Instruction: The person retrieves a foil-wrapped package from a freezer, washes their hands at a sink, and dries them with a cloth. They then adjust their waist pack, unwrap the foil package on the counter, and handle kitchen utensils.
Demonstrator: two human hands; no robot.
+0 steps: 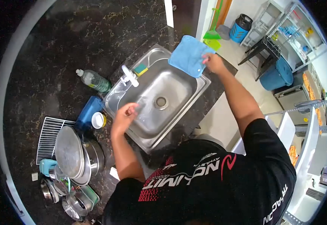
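Note:
A light blue cloth (pixel 188 56) is spread over the far right corner of the steel sink (pixel 171 78). At the cloth's right edge, my right hand (pixel 213 62) has its fingers closed on the fabric. My left hand (pixel 124 117) is over the sink's left rim, fingers loosely curled and apart, with nothing visible in them. A white faucet (pixel 129 76) stands at the sink's back edge, beside a yellow and green sponge (pixel 140 69). The basin holds no dishes, and its drain (pixel 161 102) shows.
Left of the sink stand a clear bottle with green liquid (pixel 95 80), a blue container (pixel 90 111) and a small white tub (pixel 98 120). Stacked pots and lids (pixel 70 152), a white wire rack (pixel 51 135) and glass containers (pixel 81 201) crowd the dark counter (pixel 58 45).

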